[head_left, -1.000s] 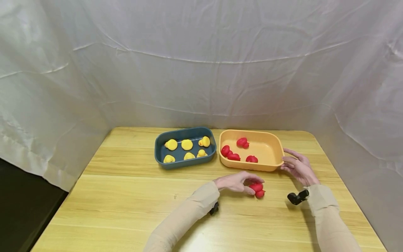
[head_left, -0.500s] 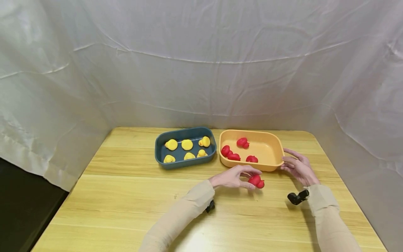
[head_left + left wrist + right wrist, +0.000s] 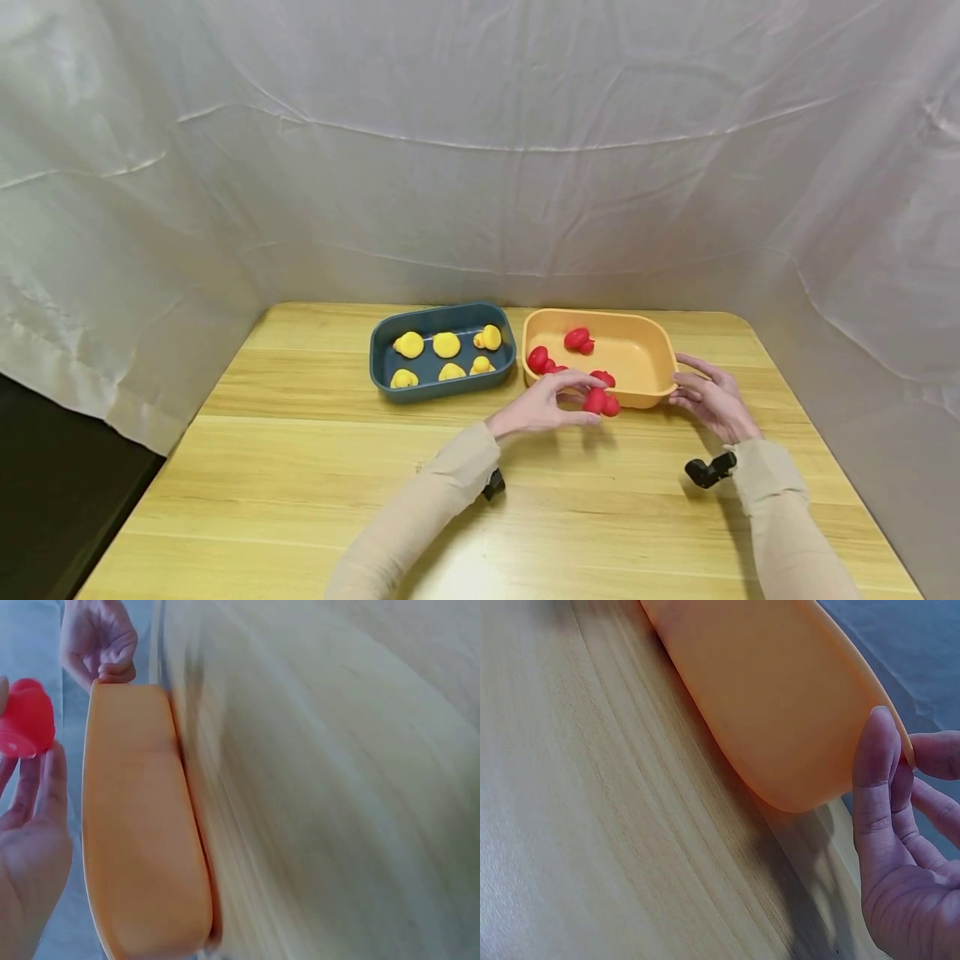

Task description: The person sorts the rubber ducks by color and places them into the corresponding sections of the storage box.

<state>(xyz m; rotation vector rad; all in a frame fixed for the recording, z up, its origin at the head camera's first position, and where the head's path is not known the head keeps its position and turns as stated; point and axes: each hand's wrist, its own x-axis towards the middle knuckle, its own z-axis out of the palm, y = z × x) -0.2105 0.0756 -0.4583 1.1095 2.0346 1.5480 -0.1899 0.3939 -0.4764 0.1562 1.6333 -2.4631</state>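
My left hand (image 3: 538, 408) holds a red rubber duck (image 3: 597, 402) between thumb and fingers, just above the front wall of the orange bin (image 3: 633, 357). In the left wrist view the red duck (image 3: 28, 724) is partly cut off by the frame edge, and the bin's outer side wall (image 3: 146, 825) stands beside it. My right hand (image 3: 712, 404) holds the bin's right end, thumb in front and fingers at the rim, as the right wrist view shows with the hand (image 3: 900, 847). Several other red ducks (image 3: 578, 339) lie inside the orange bin; the left hand partly covers some.
A dark blue bin (image 3: 442, 318) with several yellow rubber ducks (image 3: 446, 344) stands just left of the orange one. Both sit near the back edge of the wooden table (image 3: 300, 467). A pale hanging sheet (image 3: 480, 208) encloses the back and sides.
The left hand has lifted the red duck off the table and carried it back and slightly left, up to the orange bin's front. The right hand stays put.
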